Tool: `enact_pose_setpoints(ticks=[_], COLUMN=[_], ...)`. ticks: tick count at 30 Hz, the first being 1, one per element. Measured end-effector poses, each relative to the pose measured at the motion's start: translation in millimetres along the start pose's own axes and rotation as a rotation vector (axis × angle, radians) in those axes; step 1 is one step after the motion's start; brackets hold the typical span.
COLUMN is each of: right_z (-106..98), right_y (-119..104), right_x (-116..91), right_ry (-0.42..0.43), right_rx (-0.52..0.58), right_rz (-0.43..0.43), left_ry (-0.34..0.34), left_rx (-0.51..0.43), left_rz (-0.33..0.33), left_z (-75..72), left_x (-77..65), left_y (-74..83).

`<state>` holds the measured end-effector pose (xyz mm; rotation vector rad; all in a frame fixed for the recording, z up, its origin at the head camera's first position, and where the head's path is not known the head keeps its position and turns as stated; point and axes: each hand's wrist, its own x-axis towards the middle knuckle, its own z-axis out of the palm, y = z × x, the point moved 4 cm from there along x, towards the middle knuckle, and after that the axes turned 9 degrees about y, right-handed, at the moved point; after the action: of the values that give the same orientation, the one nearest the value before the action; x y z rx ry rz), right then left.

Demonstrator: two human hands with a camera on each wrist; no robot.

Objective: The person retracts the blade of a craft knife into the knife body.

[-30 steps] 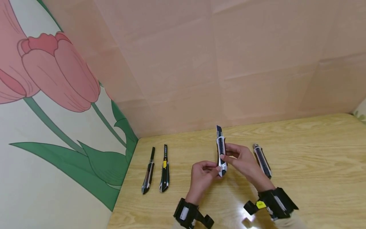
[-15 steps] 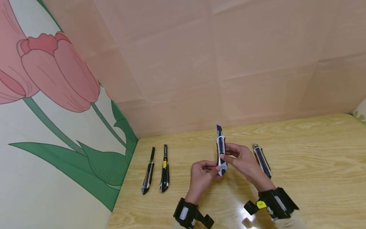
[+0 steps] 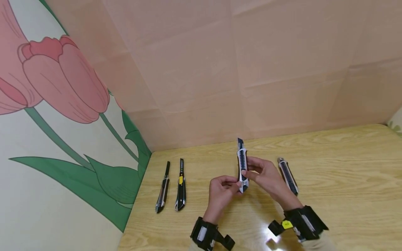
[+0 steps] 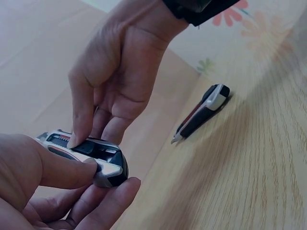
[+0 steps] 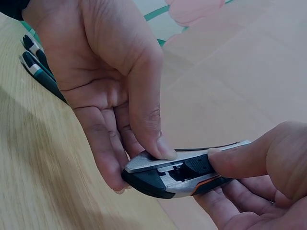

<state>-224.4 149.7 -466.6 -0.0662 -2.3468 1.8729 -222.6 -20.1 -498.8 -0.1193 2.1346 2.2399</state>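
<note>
Utility knife (image 3: 242,166) held off the desk (image 3: 329,167) betw both hands, left hand (image 3: 221,195) pinching butt end, right hand (image 3: 267,177) fingers curled on mid-body (thumb on slider); prob light, rigid, hard plastic w/ sharp tip, so grip the handle only.

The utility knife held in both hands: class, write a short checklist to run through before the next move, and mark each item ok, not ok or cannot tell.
1. Both hands hold the utility knife: ok; the left hand pinches its rear end and the right hand grips its body.
2. Right thumb rests on the black slider: ok.
3. Knife lifted off the table: ok.
4. Blade extended or retracted: cannot tell.
5. Fingers clear of the front tip: ok in the head view.
6. Other three knives, the right one and the left pair, lie apart from the hands: ok.
</note>
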Motion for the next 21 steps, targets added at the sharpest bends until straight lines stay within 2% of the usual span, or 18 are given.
enact_pose_setpoints(ticks=[7, 21], right_z=[1.2, -0.5], right_y=[-0.3, -1.8], right_x=[-1.3, -1.8], right_ry=[0.000, -0.017], right_rx=[0.000, 0.032], right_rz=[-0.004, 0.000], left_ry=[-0.001, -0.011], left_rx=[0.011, -0.018], left_rz=[0.020, -0.005], left_z=[-0.2, 0.6], left_x=[-0.4, -0.4], left_y=[2.1, 3.4])
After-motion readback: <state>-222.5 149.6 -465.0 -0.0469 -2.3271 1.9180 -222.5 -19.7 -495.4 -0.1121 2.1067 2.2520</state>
